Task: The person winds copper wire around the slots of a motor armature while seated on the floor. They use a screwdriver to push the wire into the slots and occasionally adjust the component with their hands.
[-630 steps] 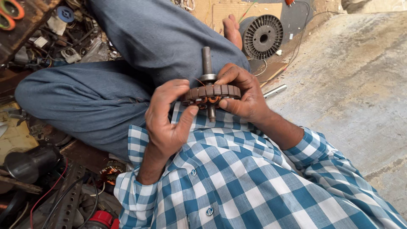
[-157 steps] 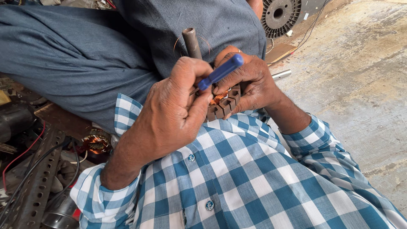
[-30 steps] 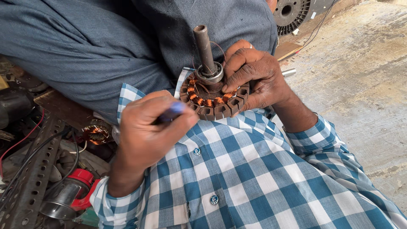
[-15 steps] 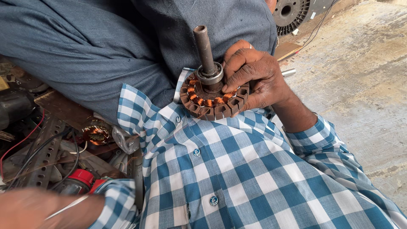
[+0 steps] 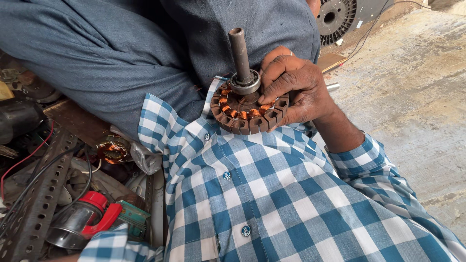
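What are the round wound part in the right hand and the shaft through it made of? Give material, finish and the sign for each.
Round wound part: looks like rusty-brown stacked steel teeth holding shiny orange windings, probably enamelled copper wire.
Shaft: dull grey-brown metal, likely steel, with a brighter metal bearing ring at its base.
The right hand grips the rim.

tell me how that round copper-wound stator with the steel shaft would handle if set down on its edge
The round copper-wound stator probably feels heavy and stiff, being laminated metal. On edge it would likely roll or tip, given its steel shaft. The right hand grips its rim.
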